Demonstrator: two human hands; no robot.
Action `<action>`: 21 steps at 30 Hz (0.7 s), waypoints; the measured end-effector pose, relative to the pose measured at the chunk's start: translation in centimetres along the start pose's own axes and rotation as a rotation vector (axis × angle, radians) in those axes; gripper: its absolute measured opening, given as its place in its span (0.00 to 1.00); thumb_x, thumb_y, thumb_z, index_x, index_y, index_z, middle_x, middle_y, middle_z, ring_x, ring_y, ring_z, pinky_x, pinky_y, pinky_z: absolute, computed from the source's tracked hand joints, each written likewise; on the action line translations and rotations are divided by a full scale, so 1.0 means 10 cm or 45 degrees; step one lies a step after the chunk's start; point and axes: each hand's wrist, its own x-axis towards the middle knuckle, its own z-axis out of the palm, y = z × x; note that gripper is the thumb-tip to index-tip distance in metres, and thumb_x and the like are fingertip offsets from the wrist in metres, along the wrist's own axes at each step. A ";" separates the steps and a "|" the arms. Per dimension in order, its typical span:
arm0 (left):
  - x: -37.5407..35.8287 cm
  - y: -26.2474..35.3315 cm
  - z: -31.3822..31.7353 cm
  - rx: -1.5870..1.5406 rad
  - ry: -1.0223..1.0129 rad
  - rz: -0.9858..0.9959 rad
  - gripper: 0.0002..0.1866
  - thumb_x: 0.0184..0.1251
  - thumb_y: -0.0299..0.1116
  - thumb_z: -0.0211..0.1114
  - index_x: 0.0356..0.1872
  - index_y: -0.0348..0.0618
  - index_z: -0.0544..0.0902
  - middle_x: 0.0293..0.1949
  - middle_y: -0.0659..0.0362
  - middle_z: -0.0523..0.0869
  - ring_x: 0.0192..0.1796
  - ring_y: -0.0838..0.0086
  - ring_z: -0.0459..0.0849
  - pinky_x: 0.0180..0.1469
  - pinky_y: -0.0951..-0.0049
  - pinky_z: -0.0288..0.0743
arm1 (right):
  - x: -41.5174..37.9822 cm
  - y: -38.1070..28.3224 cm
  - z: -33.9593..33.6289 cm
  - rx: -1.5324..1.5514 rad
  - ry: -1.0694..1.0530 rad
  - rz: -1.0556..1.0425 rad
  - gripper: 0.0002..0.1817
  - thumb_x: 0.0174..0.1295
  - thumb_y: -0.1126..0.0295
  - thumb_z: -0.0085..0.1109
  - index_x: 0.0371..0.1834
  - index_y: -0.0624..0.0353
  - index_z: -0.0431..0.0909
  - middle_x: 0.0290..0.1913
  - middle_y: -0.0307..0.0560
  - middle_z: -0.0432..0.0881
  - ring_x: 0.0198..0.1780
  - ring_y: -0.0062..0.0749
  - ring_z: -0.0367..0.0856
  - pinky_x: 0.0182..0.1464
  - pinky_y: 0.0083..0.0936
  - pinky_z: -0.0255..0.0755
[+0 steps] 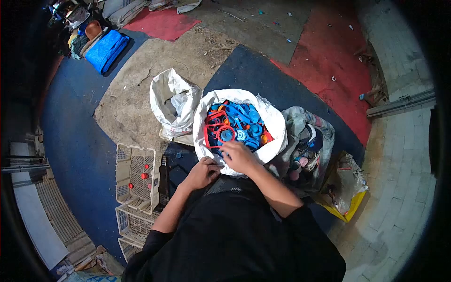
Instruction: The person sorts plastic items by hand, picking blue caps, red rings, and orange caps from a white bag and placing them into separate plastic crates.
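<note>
In the head view a large white sack (275, 123) stands open right in front of me, full of plastic caps and lids (254, 116), mostly blue with some red and orange. My left hand (205, 173) is closed on the folded near rim of this sack. Over the near side of the opening is my right hand (238, 157), its fingers bent and drawn together beside the caps. Whatever it may hold is hidden by the fingers. Near its fingertips lies a red plastic ring (226, 127) on top of the pile.
A smaller white sack (162, 113) stands behind on the left. On the right are a clear bag of mixed caps (324, 141) and a yellow crate (346, 217) with a bag. Cream plastic crates (123, 176) line the left, one holding red caps. A blue folded tarp (107, 50) lies farther off.
</note>
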 end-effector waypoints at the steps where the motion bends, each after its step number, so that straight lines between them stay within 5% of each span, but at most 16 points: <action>1: 0.00 -0.03 -0.01 -0.006 -0.022 0.004 0.15 0.66 0.33 0.69 0.53 0.44 0.90 0.49 0.52 0.88 0.58 0.55 0.80 0.65 0.59 0.74 | 0.00 0.06 0.14 0.092 -0.113 -0.033 0.12 0.61 0.71 0.63 0.48 0.59 0.84 0.53 0.46 0.85 0.60 0.42 0.80 0.65 0.45 0.70; 5: 0.09 -0.10 -0.10 -0.011 -0.100 0.034 0.15 0.67 0.32 0.68 0.52 0.43 0.90 0.48 0.50 0.89 0.56 0.54 0.82 0.65 0.59 0.74 | 0.19 0.16 0.01 -0.266 0.093 0.114 0.19 0.62 0.72 0.62 0.57 0.59 0.84 0.62 0.51 0.82 0.68 0.43 0.76 0.78 0.47 0.57; 7: 0.08 -0.13 -0.11 -0.020 -0.134 0.036 0.14 0.67 0.32 0.68 0.52 0.43 0.90 0.48 0.49 0.89 0.56 0.54 0.83 0.64 0.59 0.75 | 0.21 0.20 -0.15 -0.506 0.259 0.195 0.18 0.61 0.71 0.63 0.55 0.59 0.84 0.63 0.53 0.81 0.68 0.45 0.75 0.76 0.49 0.60; 8: 0.10 -0.17 -0.10 -0.029 -0.148 0.037 0.14 0.67 0.32 0.68 0.52 0.43 0.90 0.48 0.49 0.89 0.56 0.53 0.83 0.64 0.59 0.75 | 0.22 0.21 -0.24 -0.501 0.409 0.232 0.15 0.59 0.72 0.63 0.49 0.60 0.85 0.58 0.52 0.82 0.63 0.46 0.78 0.67 0.49 0.67; 13: 0.14 -0.20 -0.12 -0.042 -0.188 0.041 0.14 0.66 0.31 0.68 0.51 0.42 0.90 0.48 0.48 0.90 0.54 0.52 0.85 0.62 0.58 0.77 | 0.17 0.12 0.05 0.142 0.034 -0.035 0.08 0.61 0.72 0.60 0.41 0.61 0.84 0.44 0.50 0.87 0.52 0.49 0.85 0.59 0.44 0.75; 16: 0.15 -0.18 -0.19 -0.060 -0.192 0.045 0.14 0.64 0.29 0.69 0.50 0.41 0.90 0.48 0.47 0.90 0.54 0.52 0.86 0.62 0.58 0.76 | 0.18 0.16 0.35 -0.165 -0.082 -0.276 0.09 0.59 0.72 0.60 0.39 0.57 0.88 0.51 0.44 0.88 0.57 0.40 0.83 0.65 0.41 0.70; 21: 0.14 -0.19 -0.23 -0.148 -0.166 0.098 0.13 0.69 0.33 0.67 0.50 0.40 0.90 0.49 0.47 0.90 0.54 0.51 0.85 0.63 0.58 0.77 | 0.31 0.19 0.24 -0.442 -0.138 -0.131 0.09 0.56 0.72 0.62 0.39 0.58 0.88 0.54 0.43 0.87 0.58 0.40 0.78 0.69 0.41 0.66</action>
